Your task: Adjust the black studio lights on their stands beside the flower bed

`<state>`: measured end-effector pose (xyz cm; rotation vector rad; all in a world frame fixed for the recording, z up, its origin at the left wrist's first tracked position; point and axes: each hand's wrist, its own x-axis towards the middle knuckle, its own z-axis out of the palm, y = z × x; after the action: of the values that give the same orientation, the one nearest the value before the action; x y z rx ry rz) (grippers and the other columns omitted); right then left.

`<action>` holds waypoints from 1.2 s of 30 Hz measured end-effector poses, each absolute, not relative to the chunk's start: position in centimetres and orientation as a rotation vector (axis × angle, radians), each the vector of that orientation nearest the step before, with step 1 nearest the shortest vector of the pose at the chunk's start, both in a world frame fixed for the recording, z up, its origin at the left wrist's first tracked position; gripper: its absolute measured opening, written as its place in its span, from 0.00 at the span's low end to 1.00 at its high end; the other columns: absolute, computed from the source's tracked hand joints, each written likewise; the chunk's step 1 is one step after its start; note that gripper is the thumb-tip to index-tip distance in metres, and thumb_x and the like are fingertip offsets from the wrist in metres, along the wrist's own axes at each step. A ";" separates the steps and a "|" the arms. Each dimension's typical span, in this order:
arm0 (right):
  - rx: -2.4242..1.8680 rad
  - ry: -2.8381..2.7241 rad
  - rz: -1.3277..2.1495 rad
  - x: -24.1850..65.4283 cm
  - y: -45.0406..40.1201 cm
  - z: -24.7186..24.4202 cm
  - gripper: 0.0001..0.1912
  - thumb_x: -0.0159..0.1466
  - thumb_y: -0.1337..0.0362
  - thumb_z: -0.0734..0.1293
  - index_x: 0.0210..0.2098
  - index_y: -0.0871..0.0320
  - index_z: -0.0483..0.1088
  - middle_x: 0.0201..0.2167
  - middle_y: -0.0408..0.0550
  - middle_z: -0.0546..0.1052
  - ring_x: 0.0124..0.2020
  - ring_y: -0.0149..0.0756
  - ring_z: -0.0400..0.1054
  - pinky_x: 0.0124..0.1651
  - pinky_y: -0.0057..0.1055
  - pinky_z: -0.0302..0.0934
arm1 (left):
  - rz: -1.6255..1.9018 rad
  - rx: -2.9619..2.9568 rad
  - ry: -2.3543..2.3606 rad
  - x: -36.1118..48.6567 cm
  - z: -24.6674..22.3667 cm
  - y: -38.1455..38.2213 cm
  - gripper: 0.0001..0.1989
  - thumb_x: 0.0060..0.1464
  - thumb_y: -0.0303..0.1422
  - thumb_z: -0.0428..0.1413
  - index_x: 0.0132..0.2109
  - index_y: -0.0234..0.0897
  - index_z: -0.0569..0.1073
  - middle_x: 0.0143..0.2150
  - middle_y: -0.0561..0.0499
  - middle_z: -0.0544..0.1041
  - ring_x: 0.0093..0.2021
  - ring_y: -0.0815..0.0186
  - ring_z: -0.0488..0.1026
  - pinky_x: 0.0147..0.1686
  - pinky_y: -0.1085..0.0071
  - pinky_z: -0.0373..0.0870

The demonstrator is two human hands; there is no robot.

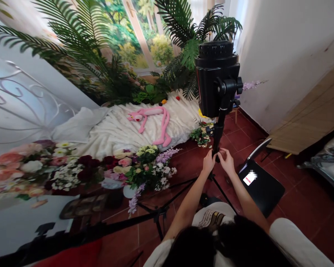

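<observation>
A black studio light point(217, 79) with a round, vented housing sits on top of a black light stand point(217, 137) in front of me. My left hand point(209, 162) is closed around the stand's pole, below the lamp. My right hand point(227, 161) is at the same height on the other side, its fingertips pinched at a small dark knob point(217, 158) on the pole. The fingers partly cover that knob. Lower down, the stand's legs spread over the red tiled floor point(183, 167).
To the right stands a black chair point(263, 187) with a phone-like white item point(249, 178) on its seat. Artificial flowers point(128, 167) line a cream blanket point(114, 129) bearing a pink plush toy point(156, 111). Another black stand point(122, 224) lies across the lower left.
</observation>
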<state>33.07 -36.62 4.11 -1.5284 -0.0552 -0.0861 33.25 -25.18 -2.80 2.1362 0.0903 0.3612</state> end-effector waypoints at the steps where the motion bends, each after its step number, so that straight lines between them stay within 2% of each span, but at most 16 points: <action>1: -1.550 0.009 -0.056 32.6 -37.1 2.6 0.16 0.53 0.63 0.71 0.42 0.55 0.70 0.37 0.48 0.77 0.42 0.36 0.71 0.51 0.33 0.63 | 0.364 2.147 0.089 33.3 -2.8 -25.2 0.20 0.60 0.41 0.45 0.56 0.38 0.64 0.50 0.42 0.73 0.48 0.58 0.73 0.47 0.63 0.69; 4: -1.468 0.187 0.075 31.9 -37.4 -1.0 0.13 0.55 0.63 0.70 0.40 0.54 0.69 0.31 0.43 0.76 0.35 0.32 0.72 0.44 0.29 0.67 | 0.366 2.166 0.100 33.4 -3.0 -25.2 0.21 0.60 0.43 0.45 0.55 0.36 0.64 0.49 0.40 0.74 0.47 0.58 0.74 0.46 0.62 0.69; 7: -1.043 0.418 0.349 32.6 -36.9 -2.6 0.05 0.61 0.67 0.63 0.38 0.54 0.67 0.23 0.40 0.74 0.23 0.28 0.70 0.31 0.24 0.69 | 0.366 2.164 0.108 33.4 -3.2 -25.2 0.22 0.60 0.44 0.45 0.55 0.37 0.64 0.49 0.40 0.74 0.47 0.58 0.74 0.46 0.63 0.69; 11: -0.517 0.585 0.656 34.1 -36.9 -2.7 0.10 0.62 0.76 0.56 0.32 0.61 0.66 0.18 0.39 0.68 0.15 0.24 0.64 0.22 0.18 0.65 | 0.357 2.140 0.109 33.4 -3.4 -25.2 0.22 0.59 0.45 0.45 0.55 0.37 0.64 0.49 0.41 0.74 0.48 0.59 0.73 0.46 0.63 0.69; 13: -0.372 0.621 0.691 34.3 -37.2 -2.5 0.12 0.62 0.77 0.55 0.32 0.63 0.67 0.18 0.40 0.69 0.15 0.23 0.64 0.22 0.16 0.65 | 0.345 2.126 0.106 33.4 -3.3 -25.2 0.22 0.59 0.45 0.45 0.55 0.38 0.64 0.49 0.41 0.74 0.48 0.59 0.73 0.47 0.63 0.69; 16: -0.225 0.686 0.665 33.7 -37.0 -2.3 0.14 0.63 0.76 0.53 0.35 0.64 0.69 0.21 0.43 0.72 0.19 0.24 0.68 0.24 0.16 0.67 | 0.341 2.087 0.108 33.4 -3.1 -25.4 0.21 0.59 0.45 0.46 0.55 0.39 0.64 0.50 0.42 0.73 0.49 0.59 0.73 0.48 0.62 0.68; 20: -0.282 0.750 0.642 32.4 -36.0 -2.1 0.15 0.64 0.75 0.52 0.37 0.65 0.70 0.25 0.46 0.76 0.24 0.26 0.73 0.28 0.20 0.69 | 0.367 1.946 0.078 32.6 -3.6 -25.0 0.19 0.60 0.41 0.46 0.55 0.39 0.64 0.52 0.43 0.72 0.52 0.63 0.71 0.51 0.64 0.67; 24: -0.337 0.695 0.744 31.7 -34.9 -1.3 0.12 0.64 0.74 0.55 0.33 0.64 0.69 0.26 0.48 0.78 0.29 0.27 0.75 0.32 0.21 0.70 | 0.387 1.867 0.194 29.8 -5.2 -22.4 0.15 0.61 0.40 0.44 0.48 0.38 0.68 0.47 0.46 0.75 0.48 0.67 0.72 0.50 0.67 0.67; 28: -0.370 0.647 0.864 31.6 -32.0 -0.6 0.11 0.63 0.73 0.56 0.31 0.62 0.68 0.23 0.45 0.77 0.25 0.25 0.73 0.29 0.19 0.68 | 0.467 1.866 0.450 25.4 -7.1 -18.0 0.14 0.60 0.40 0.44 0.43 0.37 0.70 0.43 0.48 0.76 0.45 0.68 0.73 0.49 0.68 0.67; 36: -0.539 0.490 1.303 29.4 -21.0 -2.0 0.07 0.59 0.74 0.59 0.30 0.61 0.67 0.20 0.42 0.74 0.22 0.25 0.71 0.26 0.18 0.67 | 0.657 1.661 0.887 16.7 -8.3 -9.6 0.16 0.60 0.42 0.43 0.41 0.36 0.70 0.37 0.49 0.77 0.32 0.70 0.75 0.38 0.72 0.70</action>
<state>29.37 -20.99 -1.97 -0.5391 0.4896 1.3028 16.68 -9.58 -8.30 1.6608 0.8873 0.6575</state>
